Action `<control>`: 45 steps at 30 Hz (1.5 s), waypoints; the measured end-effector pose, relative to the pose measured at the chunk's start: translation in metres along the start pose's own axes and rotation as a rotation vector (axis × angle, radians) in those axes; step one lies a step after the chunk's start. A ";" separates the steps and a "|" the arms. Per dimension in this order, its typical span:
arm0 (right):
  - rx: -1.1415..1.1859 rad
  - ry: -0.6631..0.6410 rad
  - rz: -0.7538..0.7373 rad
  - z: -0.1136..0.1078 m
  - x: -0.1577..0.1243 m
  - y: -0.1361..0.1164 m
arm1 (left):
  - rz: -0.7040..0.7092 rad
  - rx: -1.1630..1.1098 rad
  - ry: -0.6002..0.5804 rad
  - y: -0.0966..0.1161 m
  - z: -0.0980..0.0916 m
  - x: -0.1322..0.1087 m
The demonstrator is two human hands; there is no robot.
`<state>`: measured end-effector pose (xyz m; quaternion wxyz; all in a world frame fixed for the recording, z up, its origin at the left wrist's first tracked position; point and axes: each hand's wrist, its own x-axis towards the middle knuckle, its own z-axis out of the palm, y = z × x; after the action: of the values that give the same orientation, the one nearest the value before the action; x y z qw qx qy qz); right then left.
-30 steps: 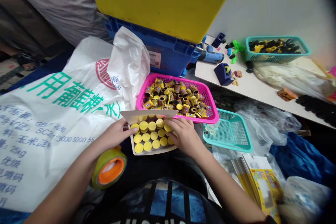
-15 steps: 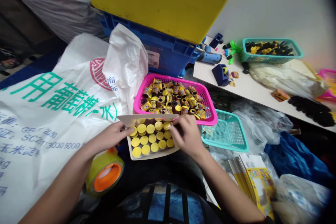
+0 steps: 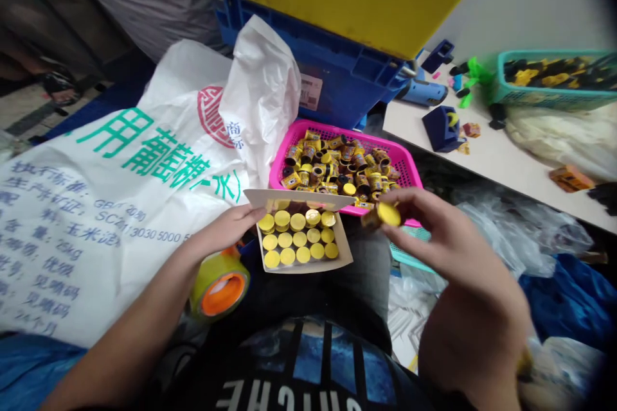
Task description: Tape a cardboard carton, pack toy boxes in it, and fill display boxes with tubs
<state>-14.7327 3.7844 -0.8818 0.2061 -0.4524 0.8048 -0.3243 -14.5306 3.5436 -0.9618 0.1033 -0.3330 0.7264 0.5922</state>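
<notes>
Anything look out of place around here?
A few small orange and yellow scraps lie loose on the white tabletop, outside the teal basket. A small orange packet also sits apart near the table's edge. They look stray.

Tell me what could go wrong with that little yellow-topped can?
The small yellow-capped canister is pinched only between the fingertips of the right hand, so it might slip and drop. The card tray is touched only at its edge by the left hand, so it could tip and spill its rows.
</notes>
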 end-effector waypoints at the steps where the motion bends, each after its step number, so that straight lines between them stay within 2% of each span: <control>1: 0.041 -0.111 -0.088 0.004 -0.007 -0.010 | 0.001 -0.003 -0.008 -0.001 0.000 0.000; 2: 0.044 -0.212 -0.157 0.016 -0.009 -0.020 | -0.004 -0.001 -0.013 -0.002 0.000 0.001; 4: -0.041 -0.343 -0.245 0.056 -0.003 -0.033 | -0.013 0.016 -0.012 -0.002 0.000 0.001; 7: -0.266 -0.383 -0.348 0.122 0.016 -0.040 | 0.016 0.070 0.005 0.000 0.001 -0.001; 9: -0.367 -0.355 -0.390 0.140 0.022 -0.040 | 0.019 0.086 0.009 0.002 0.001 -0.001; 11: -0.323 -0.307 -0.380 0.126 0.018 -0.039 | -0.007 0.062 -0.004 0.004 0.000 -0.002; 12: -0.255 -0.281 -0.350 0.111 0.014 -0.038 | -0.018 0.042 -0.017 0.004 0.000 -0.001; 14: -0.176 -0.217 -0.198 0.072 0.011 -0.030 | -0.029 0.054 -0.011 0.003 0.000 0.000; 17: -0.348 -0.119 0.112 0.028 0.028 -0.001 | 0.038 0.210 0.022 -0.001 0.000 0.002; 19: -0.537 -0.126 0.190 0.022 0.052 0.025 | 0.045 0.375 0.058 -0.005 0.002 0.002; 21: -0.680 -0.208 0.142 0.031 0.078 0.049 | 0.025 0.482 0.091 -0.007 0.005 0.000; 23: -0.762 -0.270 0.073 0.044 0.095 0.063 | 0.034 0.470 0.097 -0.007 0.009 -0.006; 25: -0.757 -0.225 0.029 0.049 0.098 0.064 | 0.042 0.425 0.085 -0.005 0.014 -0.014; 27: -0.718 -0.121 0.030 0.038 0.085 0.056 | 0.021 0.425 0.085 -0.003 0.019 -0.021; 29: -0.588 -0.048 0.040 0.014 0.061 0.041 | 0.010 0.427 0.086 -0.001 0.023 -0.024; 32: -0.243 -0.105 -0.097 -0.016 0.021 0.011 | 0.011 0.369 0.094 0.000 0.026 -0.023; 33: -0.166 -0.153 -0.163 -0.016 0.011 0.001 | 0.005 0.352 0.104 0.000 0.026 -0.021; 35: -0.147 -0.238 -0.266 0.005 0.001 -0.015 | -0.004 0.331 0.128 0.001 0.027 -0.018; 39: -0.363 -0.290 -0.388 0.093 0.017 -0.025 | 0.008 0.316 0.154 0.001 0.029 -0.017; 41: -0.441 -0.300 -0.447 0.122 0.025 -0.024 | 0.009 0.307 0.167 0.000 0.030 -0.018; 43: -0.427 -0.292 -0.477 0.124 0.025 -0.024 | 0.019 0.285 0.175 -0.003 0.031 -0.019; 45: -0.285 -0.298 -0.462 0.100 0.019 -0.025 | 0.047 0.253 0.179 -0.004 0.032 -0.020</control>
<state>-14.6646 3.7253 -0.9353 0.1774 -0.6902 0.6790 -0.1764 -14.5210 3.5805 -0.9635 0.0655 -0.3517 0.8091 0.4662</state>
